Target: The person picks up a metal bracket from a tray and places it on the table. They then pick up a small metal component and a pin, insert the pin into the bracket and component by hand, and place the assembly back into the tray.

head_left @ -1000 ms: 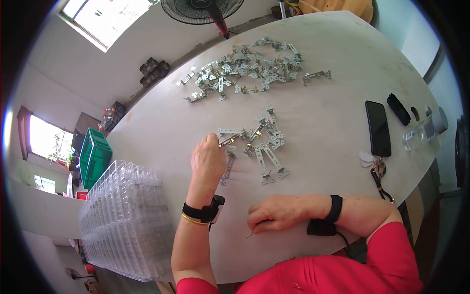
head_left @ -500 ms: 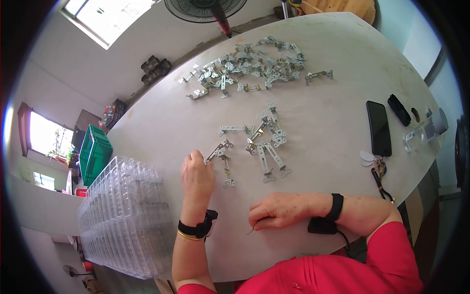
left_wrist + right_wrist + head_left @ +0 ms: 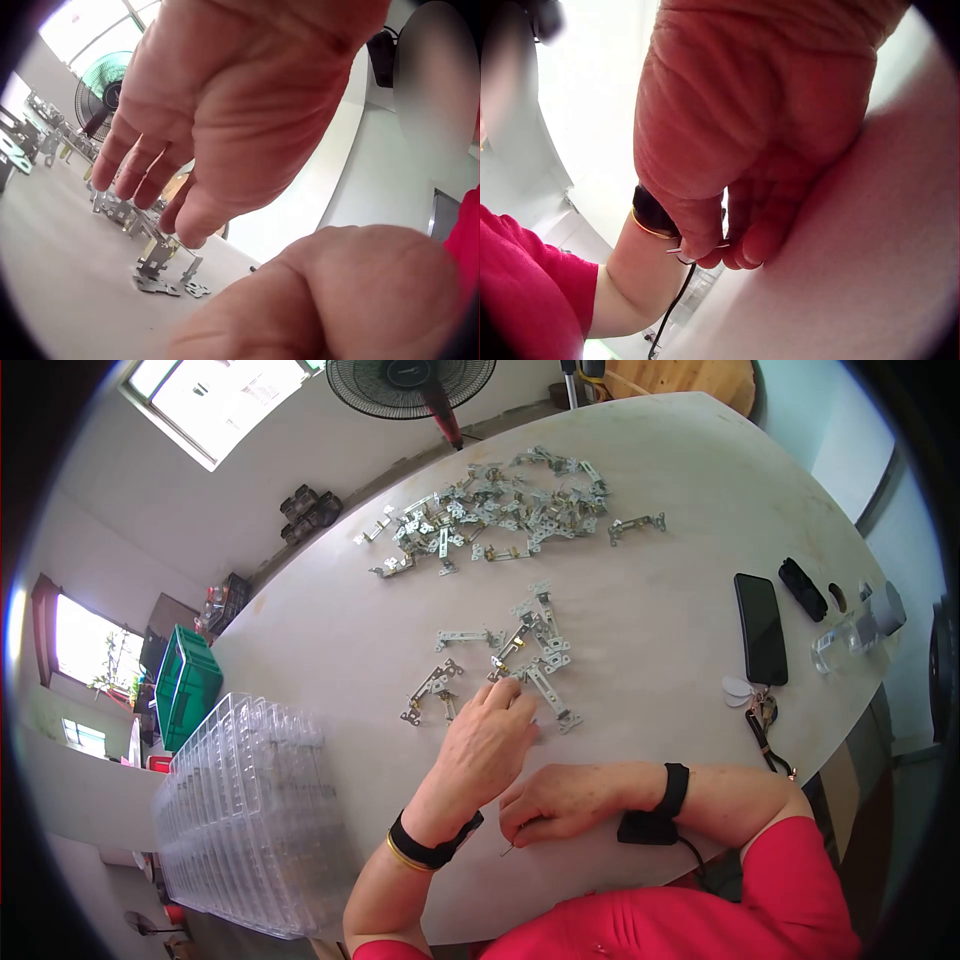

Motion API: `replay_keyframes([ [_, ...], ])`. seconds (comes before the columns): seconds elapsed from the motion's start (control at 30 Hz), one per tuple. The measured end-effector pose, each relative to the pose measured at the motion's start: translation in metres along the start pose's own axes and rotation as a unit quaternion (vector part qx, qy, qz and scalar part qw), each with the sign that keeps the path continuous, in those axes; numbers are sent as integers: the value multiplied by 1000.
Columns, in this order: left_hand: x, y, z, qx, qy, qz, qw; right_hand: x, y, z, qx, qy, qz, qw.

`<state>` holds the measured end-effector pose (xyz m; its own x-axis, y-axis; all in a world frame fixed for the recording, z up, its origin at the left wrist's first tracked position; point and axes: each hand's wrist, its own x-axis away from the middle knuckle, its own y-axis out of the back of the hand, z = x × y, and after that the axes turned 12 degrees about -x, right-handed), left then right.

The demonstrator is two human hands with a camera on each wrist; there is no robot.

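Observation:
My left hand (image 3: 487, 745) reaches over a loose group of metal brackets (image 3: 545, 690) in the middle of the table, its fingertips right at one of them. In the left wrist view its fingers are extended, thumb near the index finger, close above a standing bracket (image 3: 156, 256). Two more brackets (image 3: 432, 688) lie left of that hand, and a single bracket (image 3: 463, 639) lies beyond it. My right hand (image 3: 562, 800) rests on the table near the front edge. Between thumb and fingertips it pinches a thin metal rod (image 3: 675, 251), mostly hidden by the fingers.
A big pile of similar brackets (image 3: 500, 510) lies at the back. On the left stands a stack of clear plastic trays (image 3: 250, 810), with a green crate (image 3: 187, 685) beyond. A phone (image 3: 761, 628), keys (image 3: 765, 710) and a clear bottle (image 3: 850, 630) lie at the right.
My left hand carried a bracket leftward, left it beside another on the table, then moved right to the middle group. The right hand stays in place with the rod.

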<state>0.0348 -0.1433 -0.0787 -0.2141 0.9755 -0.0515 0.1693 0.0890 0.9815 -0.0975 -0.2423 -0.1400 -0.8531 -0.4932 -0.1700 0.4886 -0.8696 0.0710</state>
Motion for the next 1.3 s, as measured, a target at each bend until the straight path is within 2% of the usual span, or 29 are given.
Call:
replay_keyframes([
  [0.1,9,0,3,-23,14,35,999,0,-1,0,-4,-8,3,1000],
  [0.17,16,3,5,51,34,-55,997,-1,0,0,8,3,6,1000],
  [0.2,19,3,9,51,35,-55,997,-1,1,2,7,3,6,1000],
  [0.27,26,3,23,49,109,-155,981,-1,2,5,20,-12,13,1000],
  [0.3,30,1,29,50,111,-154,980,-1,2,7,18,-13,14,1000],
  [0.37,42,-2,41,25,194,-191,962,-1,2,10,0,-15,0,1000],
  [0.7,56,-16,39,32,256,-85,962,-3,4,7,-14,-24,3,1000],
  [0.9,62,-21,43,36,255,-66,964,-3,5,4,-53,-43,-15,998],
  [0.97,68,-21,45,29,260,-60,963,-3,4,-1,-71,-12,-80,994],
  [1.0,71,-21,45,20,266,-54,962,-4,4,0,-72,-12,-80,994],
  [1.07,75,-18,44,16,270,-54,961,-6,4,4,-190,-62,-178,964],
  [1.1,77,-16,43,12,273,-55,960,-7,4,2,-191,-61,-176,964],
  [1.17,76,-15,39,-7,267,-67,961,-9,3,-3,-278,-43,-251,926],
  [1.23,73,-17,39,-25,262,-82,961,-8,4,-5,-279,-41,-262,923],
  [1.3,70,-25,44,-45,257,-57,964,-8,5,-4,-290,-48,-272,916],
])
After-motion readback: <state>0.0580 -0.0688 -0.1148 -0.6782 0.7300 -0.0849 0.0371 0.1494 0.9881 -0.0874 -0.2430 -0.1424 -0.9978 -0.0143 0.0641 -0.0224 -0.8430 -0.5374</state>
